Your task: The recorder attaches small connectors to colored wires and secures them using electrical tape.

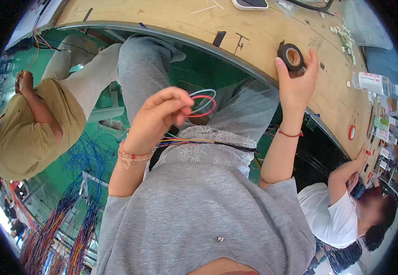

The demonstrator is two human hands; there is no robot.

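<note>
My left hand is raised above my lap, its fingertips pinched on thin wires, one red and one light blue, which curve out in a small loop. Below it, a bundle of coloured wires lies across my lap and runs into black wrapping at the right. At the table edge my right hand has its thumb and fingers around a roll of black tape. The thumb meets the roll's left side while the index finger stretches past it; the other fingers are partly hidden.
The wooden table curves along the front and right, with a plastic bottle, red tape roll and white-edged device on it. Co-workers sit left and right. Many loose wires hang at lower left.
</note>
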